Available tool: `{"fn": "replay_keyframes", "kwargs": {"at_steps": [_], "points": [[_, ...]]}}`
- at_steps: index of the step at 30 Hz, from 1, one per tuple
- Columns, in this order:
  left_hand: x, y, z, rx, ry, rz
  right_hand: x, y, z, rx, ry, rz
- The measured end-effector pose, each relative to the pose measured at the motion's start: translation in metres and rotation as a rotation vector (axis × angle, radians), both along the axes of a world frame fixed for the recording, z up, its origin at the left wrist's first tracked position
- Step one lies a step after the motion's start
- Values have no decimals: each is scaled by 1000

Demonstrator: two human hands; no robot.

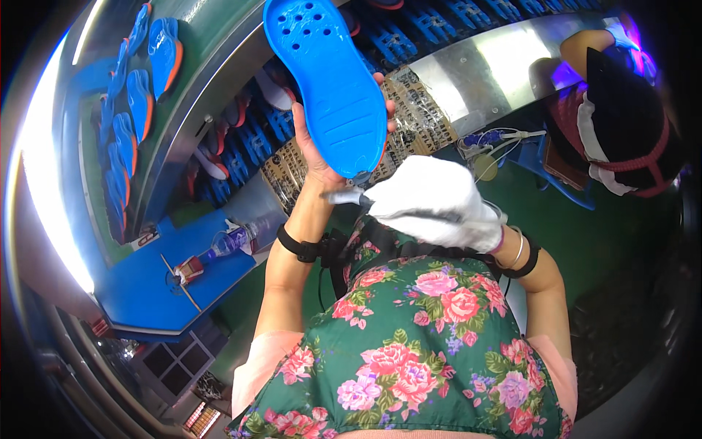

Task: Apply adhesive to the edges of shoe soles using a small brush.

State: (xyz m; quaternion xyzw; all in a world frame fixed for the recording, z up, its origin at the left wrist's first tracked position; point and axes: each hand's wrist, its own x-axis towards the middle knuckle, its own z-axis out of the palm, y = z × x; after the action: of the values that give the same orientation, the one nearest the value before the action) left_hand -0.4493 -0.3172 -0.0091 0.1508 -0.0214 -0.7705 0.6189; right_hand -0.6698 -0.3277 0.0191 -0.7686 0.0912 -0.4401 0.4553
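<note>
In my bare left hand (313, 150) is a blue shoe sole (342, 95), held upright with its pierced end pointing away. Fingertips show along its right edge, the thumb along its left. A white glove covers my right hand (439, 205), which is closed around a slim grey blade-like tool (344, 197). That tool points left, just below the sole's near end and close to my left wrist. Its handle is hidden inside the glove. A small ragged bit (360, 177) shows at the sole's near edge.
More blue soles with orange edges (137, 102) stand on the left. Behind my hands runs a curved metal ledge (482, 69), partly covered with taped cardboard (420, 110). A purple-labelled bottle (238, 238) lies by a blue tabletop (146, 293). A co-worker (621, 110) is at the right.
</note>
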Motion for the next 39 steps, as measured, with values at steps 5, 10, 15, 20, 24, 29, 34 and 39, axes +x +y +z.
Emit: {"fn": "replay_keyframes", "kwargs": {"at_steps": [5,10,15,20,24,29,34,39], "points": [[5,-4,-2,-56,-22,-75,3,-10,-5,233,-47,-204],[18,-15,-3,-43,-141,-202,0,4,-9,-151,50,-140],[19,-9,-1,-132,-189,-343,-10,-6,3,225,-30,127],[22,-4,-2,-43,-107,-373,-11,-13,9,11,14,-133],[23,-17,11,16,-217,-395,-16,-3,-8,-197,77,-68],[29,-20,10,-84,-277,-479,-21,-6,2,-18,43,117],[23,-20,19,54,-240,-473,-20,-19,3,-107,63,-122],[32,-28,13,64,-397,-522,-22,-3,-11,-213,91,-29]]}}
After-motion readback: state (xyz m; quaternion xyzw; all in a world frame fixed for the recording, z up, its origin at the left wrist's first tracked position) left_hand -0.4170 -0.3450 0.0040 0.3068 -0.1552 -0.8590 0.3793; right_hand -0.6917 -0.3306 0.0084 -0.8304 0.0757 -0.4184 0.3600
